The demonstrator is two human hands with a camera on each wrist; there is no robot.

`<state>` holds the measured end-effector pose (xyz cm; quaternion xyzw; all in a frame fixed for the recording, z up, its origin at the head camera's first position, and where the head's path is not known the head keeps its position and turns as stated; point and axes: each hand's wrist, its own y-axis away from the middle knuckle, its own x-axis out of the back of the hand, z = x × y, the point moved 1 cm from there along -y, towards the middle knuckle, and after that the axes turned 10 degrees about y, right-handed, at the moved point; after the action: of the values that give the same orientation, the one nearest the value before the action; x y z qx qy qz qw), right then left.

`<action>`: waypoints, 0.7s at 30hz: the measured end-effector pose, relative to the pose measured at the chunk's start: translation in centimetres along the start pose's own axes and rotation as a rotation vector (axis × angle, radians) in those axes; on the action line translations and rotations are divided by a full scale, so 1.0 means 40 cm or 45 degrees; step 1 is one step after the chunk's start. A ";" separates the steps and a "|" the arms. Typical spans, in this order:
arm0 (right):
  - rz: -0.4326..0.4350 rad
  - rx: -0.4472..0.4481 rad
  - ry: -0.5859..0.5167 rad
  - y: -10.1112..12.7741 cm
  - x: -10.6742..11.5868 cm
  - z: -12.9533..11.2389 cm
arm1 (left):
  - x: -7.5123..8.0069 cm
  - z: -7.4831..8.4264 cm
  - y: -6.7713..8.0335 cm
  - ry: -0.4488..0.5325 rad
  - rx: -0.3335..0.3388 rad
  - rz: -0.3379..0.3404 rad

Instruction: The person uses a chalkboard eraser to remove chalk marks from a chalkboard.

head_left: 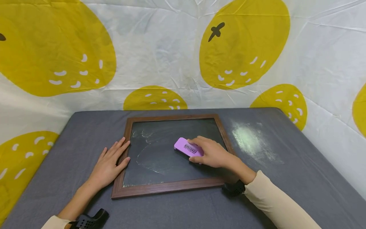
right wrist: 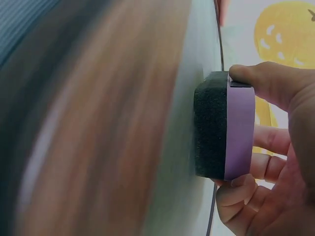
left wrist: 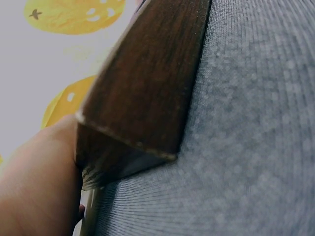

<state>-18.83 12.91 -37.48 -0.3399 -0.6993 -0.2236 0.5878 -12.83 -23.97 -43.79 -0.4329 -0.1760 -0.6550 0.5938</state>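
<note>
On chalkboard [head_left: 171, 152]: right hand [head_left: 213, 154] grip clasps eraser [head_left: 188, 148] (left hand [head_left: 110, 165] flat).

A grey tablecloth [head_left: 286, 190] bears a chalk-dust smear [head_left: 253, 141], backed by lemon-print fabric [head_left: 171, 47].

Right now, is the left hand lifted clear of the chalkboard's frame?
No, the left hand lies flat, its fingers resting against the wooden frame of the chalkboard.

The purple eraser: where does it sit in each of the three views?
Head: purple eraser lies right of centre on the chalkboard, gripped by the right hand.
Left wrist: not in it; only the frame corner and left hand show.
Right wrist: right of centre, dark pad against the board.
Shared landmark: the chalkboard's brown wooden frame.
</note>
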 end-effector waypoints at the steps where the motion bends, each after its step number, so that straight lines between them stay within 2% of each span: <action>1: 0.004 -0.010 0.004 0.006 0.002 0.010 | 0.001 0.001 0.000 0.003 0.007 -0.006; 7: 0.036 -0.086 0.046 0.048 0.018 0.071 | 0.001 -0.001 0.002 0.008 0.010 -0.010; 12: 0.077 -0.146 0.023 0.084 0.026 0.114 | 0.000 -0.002 0.001 0.006 0.007 -0.004; 21: 0.090 -0.243 0.066 0.137 0.038 0.131 | -0.003 -0.004 -0.002 -0.002 0.009 -0.006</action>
<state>-18.43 20.62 -37.58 -0.4128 -0.6469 -0.2771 0.5783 -12.96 -24.01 -43.95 -0.4309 -0.1797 -0.6555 0.5936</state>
